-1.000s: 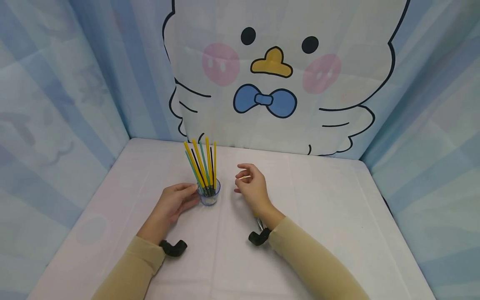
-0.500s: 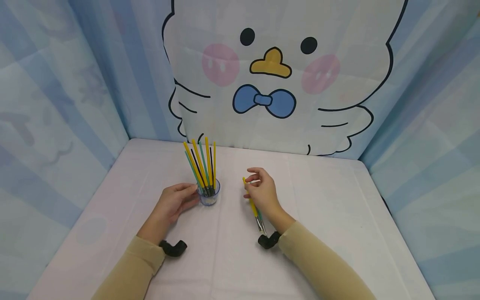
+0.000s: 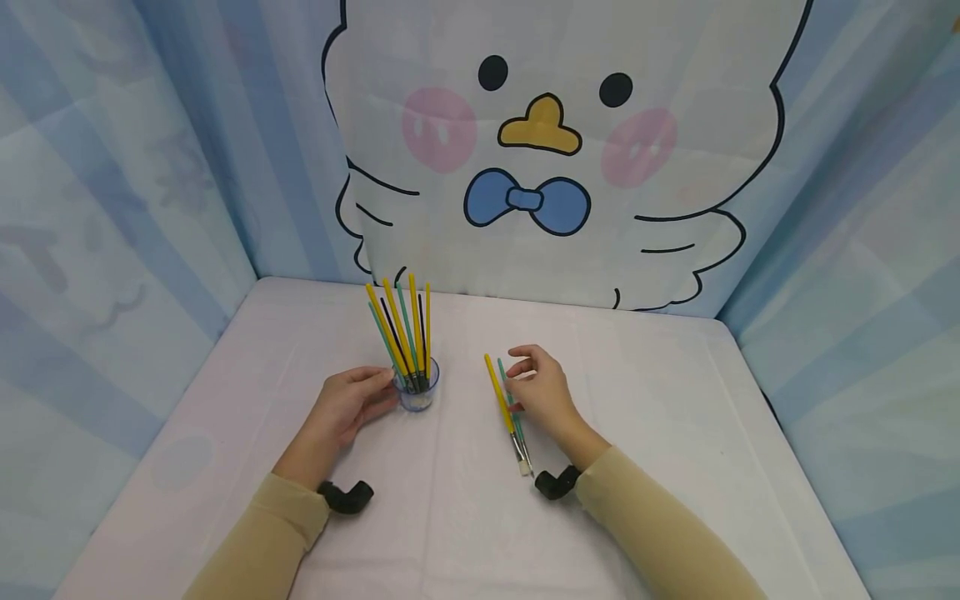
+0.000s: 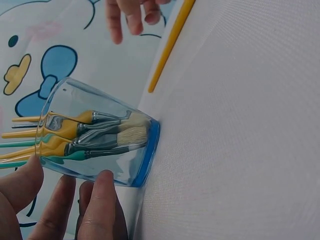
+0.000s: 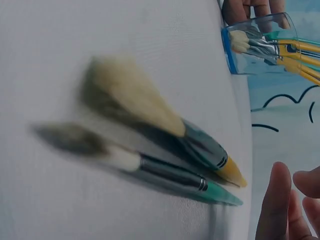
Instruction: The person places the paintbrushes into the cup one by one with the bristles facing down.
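A small clear cup (image 3: 416, 398) with a blue base (image 4: 148, 162) holds several paintbrushes (image 4: 90, 137), bristles down, with yellow, teal and dark handles. My left hand (image 3: 351, 408) rests against the cup's left side, thumb near the rim and fingertips touching the wall, not wrapped round it. Right of the cup, a yellow paintbrush (image 3: 498, 392) and a teal paintbrush (image 5: 172, 172) lie side by side on the table, bristles towards me. My right hand (image 3: 547, 390) hovers beside the teal handle, fingers loosely bent and nothing between them; part of that handle is hidden.
Both wrists carry a black camera mount, the left one (image 3: 348, 497) and the right one (image 3: 557, 483). The table (image 3: 660, 408) has a pale cloth. A curtain (image 3: 540, 258) with a cartoon bird stands behind it, with blue striped cloth at both sides.
My right hand has moved right and slightly towards me, away from the cup, uncovering the yellow and teal paintbrushes on the table. The left hand and the cup have stayed in place.
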`<action>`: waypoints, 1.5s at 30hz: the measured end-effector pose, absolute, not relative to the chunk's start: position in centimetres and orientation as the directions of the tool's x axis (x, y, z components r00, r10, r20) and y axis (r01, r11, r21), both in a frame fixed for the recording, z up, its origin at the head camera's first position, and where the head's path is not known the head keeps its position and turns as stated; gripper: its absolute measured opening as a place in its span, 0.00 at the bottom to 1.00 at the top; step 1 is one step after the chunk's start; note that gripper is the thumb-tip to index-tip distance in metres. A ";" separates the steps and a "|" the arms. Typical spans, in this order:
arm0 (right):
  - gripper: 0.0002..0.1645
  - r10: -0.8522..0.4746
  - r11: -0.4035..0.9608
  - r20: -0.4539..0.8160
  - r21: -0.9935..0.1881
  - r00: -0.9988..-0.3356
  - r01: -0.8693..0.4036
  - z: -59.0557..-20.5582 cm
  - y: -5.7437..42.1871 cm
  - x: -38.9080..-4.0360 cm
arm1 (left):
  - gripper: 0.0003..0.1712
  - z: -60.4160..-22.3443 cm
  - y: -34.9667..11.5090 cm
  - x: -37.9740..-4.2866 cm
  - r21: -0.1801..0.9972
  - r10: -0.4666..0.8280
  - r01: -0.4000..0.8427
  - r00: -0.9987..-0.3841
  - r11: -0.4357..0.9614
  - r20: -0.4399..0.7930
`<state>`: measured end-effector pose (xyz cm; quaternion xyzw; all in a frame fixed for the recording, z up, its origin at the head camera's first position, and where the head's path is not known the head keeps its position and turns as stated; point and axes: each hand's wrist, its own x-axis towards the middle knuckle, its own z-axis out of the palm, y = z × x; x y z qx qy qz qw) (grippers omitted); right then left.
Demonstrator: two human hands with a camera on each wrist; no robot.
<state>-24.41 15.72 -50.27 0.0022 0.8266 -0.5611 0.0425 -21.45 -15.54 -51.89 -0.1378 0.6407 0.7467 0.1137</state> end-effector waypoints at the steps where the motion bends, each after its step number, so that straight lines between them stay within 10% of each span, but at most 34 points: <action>1: 0.31 -0.041 0.382 -0.082 -0.922 -0.996 0.060 -50.3 15.9 -24.4 | 0.23 -51.9 -15.6 -21.4 0.925 -0.008 -0.347 -0.936 -0.155 -0.352; 45: 0.24 -0.060 0.815 -0.245 -0.572 -0.968 0.094 -50.4 15.6 -25.3 | 0.25 -51.7 -15.4 -21.2 0.928 -0.016 -0.344 -0.937 -0.141 -0.350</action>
